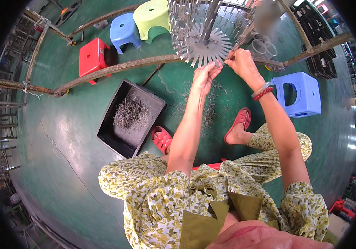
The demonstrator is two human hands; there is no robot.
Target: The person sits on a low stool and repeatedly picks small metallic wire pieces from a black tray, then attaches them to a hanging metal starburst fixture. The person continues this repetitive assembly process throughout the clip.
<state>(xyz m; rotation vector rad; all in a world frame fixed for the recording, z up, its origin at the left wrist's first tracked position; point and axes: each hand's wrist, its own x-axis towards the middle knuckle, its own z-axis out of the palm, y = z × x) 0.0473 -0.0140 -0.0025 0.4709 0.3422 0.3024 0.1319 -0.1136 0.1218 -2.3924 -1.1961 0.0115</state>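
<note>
Green floor (62, 137) carries scattered metal hooks (209, 112) and a black tray (115, 137) of hooks beside red sandals (161, 139). Left hand (205, 76), loosely cupped, sits under the toothed metal disc (207, 47). Right hand (242, 62) pinches a hook at the disc's edge. Plastic stools (122, 33) stand beyond the rusty rail (115, 68).

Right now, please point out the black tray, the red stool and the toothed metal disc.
black tray (110, 133): head view, on its bare left floor.
red stool (91, 54): head view, on its seat top.
toothed metal disc (211, 46): head view, on its flat face.
</note>
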